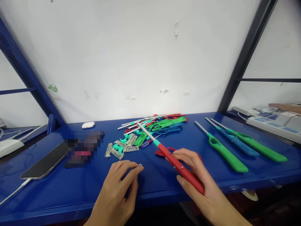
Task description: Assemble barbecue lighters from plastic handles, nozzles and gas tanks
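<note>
My right hand [197, 175] grips a red long-nosed lighter [181, 168] by its handle, its metal tube pointing up and left over a pile of parts. My left hand [119, 185] rests on the blue shelf [58, 188] with thumb and forefinger pinched on a tiny pale piece [140, 165]. Beyond the hands lies a heap of red, green and blue lighter shells and metal tubes [160, 124], with several clear plastic pieces [121, 147] beside it. Three assembled lighters, green [223, 150], blue [237, 142] and green [256, 146], lie in a row at the right.
A phone [44, 163] on a white cable lies at the left, next to a blurred dark object [83, 147]. A white earbud case [88, 125] sits near the wall. A power strip [275, 124] and another person's hand [285, 107] are at the far right.
</note>
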Tool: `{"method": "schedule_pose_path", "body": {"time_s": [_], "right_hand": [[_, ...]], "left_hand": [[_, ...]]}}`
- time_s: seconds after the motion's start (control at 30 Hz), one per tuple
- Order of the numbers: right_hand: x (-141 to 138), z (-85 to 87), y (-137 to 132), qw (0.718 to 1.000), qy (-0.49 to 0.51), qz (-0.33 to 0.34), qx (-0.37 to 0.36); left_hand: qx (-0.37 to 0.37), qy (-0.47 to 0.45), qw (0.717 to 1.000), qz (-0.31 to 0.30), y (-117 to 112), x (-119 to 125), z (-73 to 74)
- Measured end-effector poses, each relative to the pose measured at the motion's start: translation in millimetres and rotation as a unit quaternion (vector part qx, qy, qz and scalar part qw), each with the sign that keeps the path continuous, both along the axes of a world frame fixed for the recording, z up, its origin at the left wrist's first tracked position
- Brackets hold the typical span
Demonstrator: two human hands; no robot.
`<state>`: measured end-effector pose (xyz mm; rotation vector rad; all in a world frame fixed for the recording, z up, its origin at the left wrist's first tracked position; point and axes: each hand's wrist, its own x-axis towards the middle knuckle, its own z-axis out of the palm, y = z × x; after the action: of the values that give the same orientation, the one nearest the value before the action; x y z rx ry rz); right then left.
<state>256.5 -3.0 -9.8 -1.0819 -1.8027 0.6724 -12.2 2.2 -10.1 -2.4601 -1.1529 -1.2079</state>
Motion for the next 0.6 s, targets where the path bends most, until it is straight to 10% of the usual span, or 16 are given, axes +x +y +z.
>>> {"method": "schedule_pose_path", "body": {"time_s": [0.6], "right_hand": [[-4.6, 4.8, 4.0, 0.999, 0.022, -0.020, -0.039]], "left_hand": [[0.001, 0.005, 1.000, 0.003, 1.3, -0.3, -2.6]]}}
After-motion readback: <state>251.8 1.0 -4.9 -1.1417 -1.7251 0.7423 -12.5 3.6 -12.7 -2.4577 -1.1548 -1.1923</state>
